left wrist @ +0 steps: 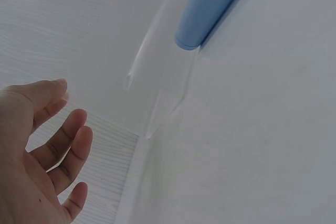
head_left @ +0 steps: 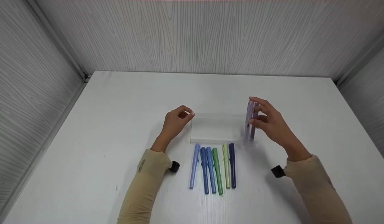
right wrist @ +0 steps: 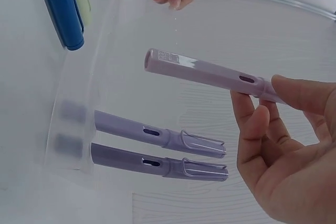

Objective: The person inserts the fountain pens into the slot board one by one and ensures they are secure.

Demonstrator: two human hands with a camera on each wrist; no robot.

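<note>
The right hand (head_left: 269, 121) pinches a pale pinkish-lilac fountain pen (right wrist: 205, 74) between thumb and fingers, above a translucent box (head_left: 215, 140). Beside it, a lavender fountain pen (right wrist: 131, 128) and a darker purple fountain pen (right wrist: 123, 158) stand in the box's right end, their lower ends behind the frosted wall. At the box's back left corner, the left hand (head_left: 176, 119) pinches the rim with thumb and forefinger; its other fingers are loosely bent in the left wrist view.
In front of the box lie a periwinkle pen (head_left: 194, 166), two blue pens (head_left: 204, 171), a green pen (head_left: 217, 171), a yellow-green pen (head_left: 226, 166) and a navy pen (head_left: 232, 166). Wood-grain panels (head_left: 192, 37) border the white table (head_left: 86, 140).
</note>
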